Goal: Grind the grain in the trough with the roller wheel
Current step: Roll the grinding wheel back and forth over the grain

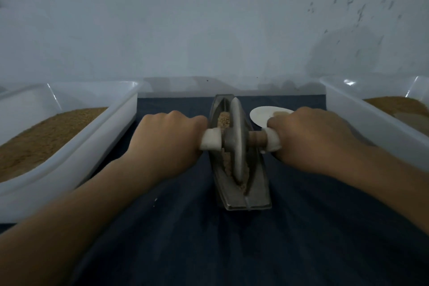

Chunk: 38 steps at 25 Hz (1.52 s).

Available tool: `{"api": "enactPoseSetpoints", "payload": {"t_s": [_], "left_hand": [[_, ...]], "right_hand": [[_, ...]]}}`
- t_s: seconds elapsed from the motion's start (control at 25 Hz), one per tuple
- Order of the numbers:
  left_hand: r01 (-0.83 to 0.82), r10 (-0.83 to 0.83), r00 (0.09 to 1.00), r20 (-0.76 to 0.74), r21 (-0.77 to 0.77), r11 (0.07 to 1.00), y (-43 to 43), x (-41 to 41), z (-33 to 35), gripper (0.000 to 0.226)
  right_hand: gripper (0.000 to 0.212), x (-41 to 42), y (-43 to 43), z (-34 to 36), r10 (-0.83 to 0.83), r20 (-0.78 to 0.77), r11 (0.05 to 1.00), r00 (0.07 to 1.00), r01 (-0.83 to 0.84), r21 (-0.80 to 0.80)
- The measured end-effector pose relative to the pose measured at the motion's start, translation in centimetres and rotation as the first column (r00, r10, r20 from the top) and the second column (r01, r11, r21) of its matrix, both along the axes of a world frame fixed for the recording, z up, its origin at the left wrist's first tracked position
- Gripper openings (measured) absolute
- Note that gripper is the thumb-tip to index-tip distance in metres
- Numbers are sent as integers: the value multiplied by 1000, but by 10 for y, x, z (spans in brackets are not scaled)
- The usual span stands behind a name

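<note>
A narrow grey metal trough (pixel 253 202) lies lengthwise on a dark blue cloth in the middle of the view. Crushed tan grain (pixel 224 119) lies along its groove. The grey roller wheel (pixel 238 141) stands upright in the groove, about mid-length. Its axle sticks out on both sides with white-wrapped handles. My left hand (pixel 167 139) grips the left handle (pixel 211 140). My right hand (pixel 308 139) grips the right handle (pixel 272 140).
A white plastic tub (pixel 76 146) with brown grain stands at the left. A second white tub (pixel 362 111) with grain stands at the right. A small white plate (pixel 260 115) with a little powder lies behind my right hand. A pale wall rises close behind.
</note>
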<state>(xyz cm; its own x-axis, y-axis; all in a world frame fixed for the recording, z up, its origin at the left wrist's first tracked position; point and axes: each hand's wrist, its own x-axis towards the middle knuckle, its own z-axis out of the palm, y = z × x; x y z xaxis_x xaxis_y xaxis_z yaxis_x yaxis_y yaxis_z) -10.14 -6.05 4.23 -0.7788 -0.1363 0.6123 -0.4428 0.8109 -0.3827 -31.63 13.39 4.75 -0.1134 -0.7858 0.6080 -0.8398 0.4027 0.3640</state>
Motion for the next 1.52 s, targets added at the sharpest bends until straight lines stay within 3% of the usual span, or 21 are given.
{"api": "enactPoseSetpoints", "payload": {"t_s": [0.08,0.16,0.24,0.36,0.44,0.52,0.6,0.72,0.84,0.92,1.04,1.08,1.2,1.28,1.36,1.44,1.52], "left_hand": [[-146,146,989,7,87,986,-5,-20,-2,19],[-288,284,957,50,218,932,-12,-47,12,11],[-311,289,950,117,290,905,-16,-62,22,12],[-219,218,976,29,155,963,-7,-33,6,15],[-82,84,995,-58,37,996,4,-5,-3,33],[-16,16,996,-85,-1,1000,2,2,-2,37],[-138,138,990,-2,59,989,2,-9,-3,36],[-298,290,954,72,191,935,-8,-47,12,11],[-306,271,948,166,245,920,-13,-57,26,10],[-204,193,977,92,130,970,-10,-36,18,15],[-13,12,1000,-11,-56,998,3,-8,7,39],[-30,30,999,-17,-45,999,0,-13,8,40],[-215,212,976,41,107,971,-11,-43,8,27],[-309,301,951,70,220,925,-19,-59,14,11],[-296,284,955,84,280,913,-18,-56,15,13],[-218,213,976,45,180,959,-7,-37,8,27],[-85,85,996,-18,2,996,8,-15,3,45]], "right_hand": [[21,-8,-27,-2,-78,41,996,996,76,44],[19,-13,-60,12,-168,182,985,969,158,67],[22,-17,-75,20,-197,247,979,949,176,104],[20,-13,-45,10,-105,160,991,981,90,101],[41,0,-8,-1,0,16,1000,1000,1,-27],[52,1,3,-2,12,-35,997,999,-14,-71],[42,2,-8,-5,-81,6,997,997,81,-10],[19,-5,-57,13,-207,226,977,952,189,100],[17,-12,-68,22,-226,339,967,913,167,194],[19,-10,-39,7,-144,251,987,957,120,108],[42,2,1,-12,-74,63,993,995,79,-87],[42,0,-2,-12,-89,79,993,993,95,-68],[13,-3,-39,1,-200,220,979,955,185,88],[17,-10,-71,19,-237,272,967,933,201,154],[18,-9,-75,26,-224,275,968,935,181,171],[14,-3,-49,12,-177,244,981,953,152,119],[26,8,-14,-7,-95,176,995,980,96,5]]}}
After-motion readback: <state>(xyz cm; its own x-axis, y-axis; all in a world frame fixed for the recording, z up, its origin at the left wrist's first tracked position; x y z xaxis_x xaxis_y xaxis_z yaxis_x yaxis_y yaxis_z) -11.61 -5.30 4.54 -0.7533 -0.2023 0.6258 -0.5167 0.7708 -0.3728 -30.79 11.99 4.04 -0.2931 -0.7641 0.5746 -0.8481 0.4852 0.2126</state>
